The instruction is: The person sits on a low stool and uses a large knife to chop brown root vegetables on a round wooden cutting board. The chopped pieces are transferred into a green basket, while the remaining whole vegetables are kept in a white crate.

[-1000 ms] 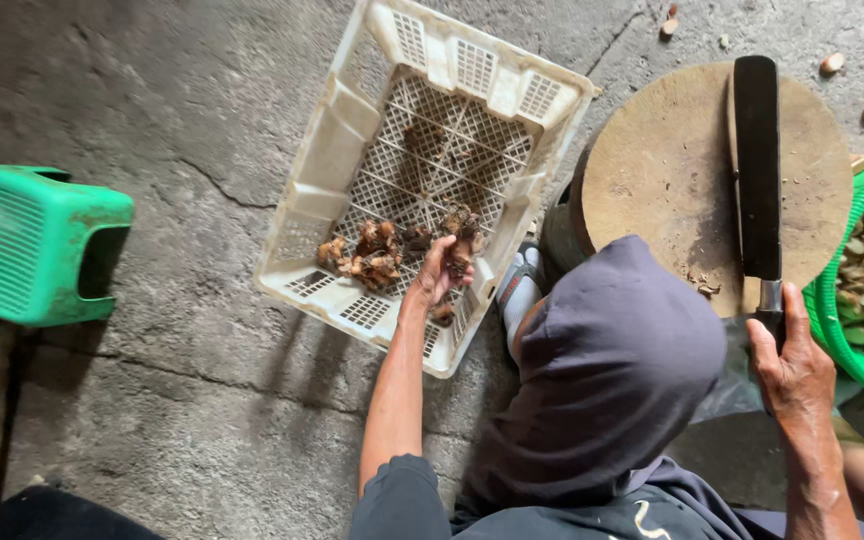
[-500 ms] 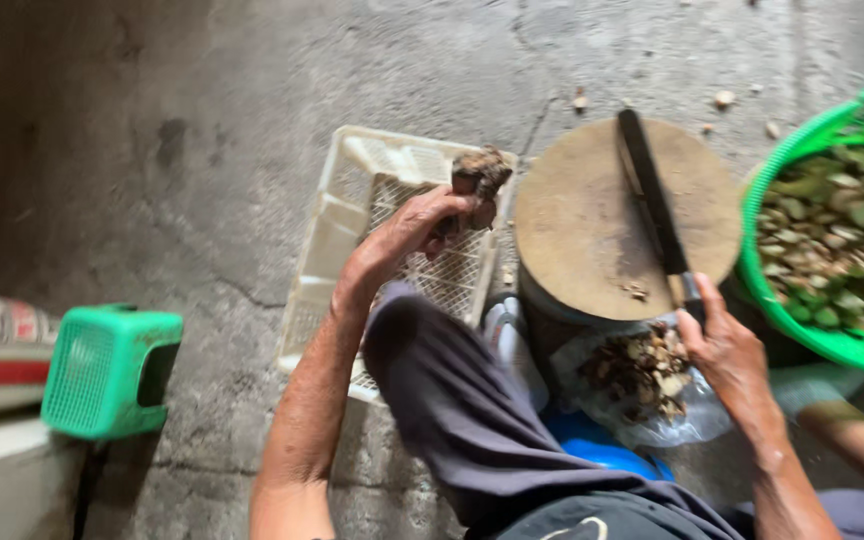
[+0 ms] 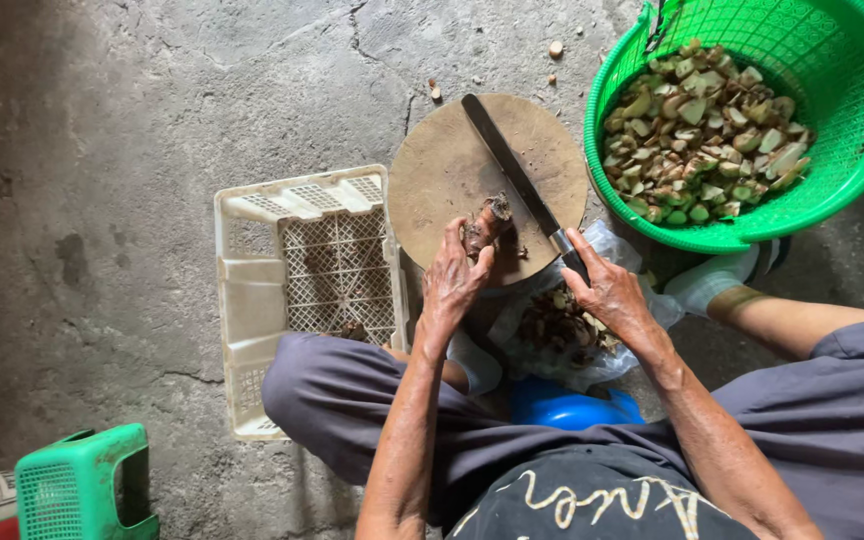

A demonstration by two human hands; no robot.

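With the left hand (image 3: 455, 275) pinning the brown root (image 3: 482, 226) on the round block (image 3: 452, 160), curl its fingertips back (1 slip cuts) before the right hand (image 3: 610, 292), gripping the cleaver (image 3: 512, 170), chops.

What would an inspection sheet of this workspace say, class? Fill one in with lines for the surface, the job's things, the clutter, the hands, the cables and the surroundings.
Surface: cracked grey concrete floor.
Job's things: round wooden chopping block; brown root standing on it; long knife lying across the block.
Clutter: scattered bits on the floor beyond the block; plastic bag of scraps below the block.
Hands: left hand grips the root; right hand closed on the knife handle.
Cables: nothing seen.
Surroundings: green basket of cut pieces at right; white crate at left; small green stool at lower left.
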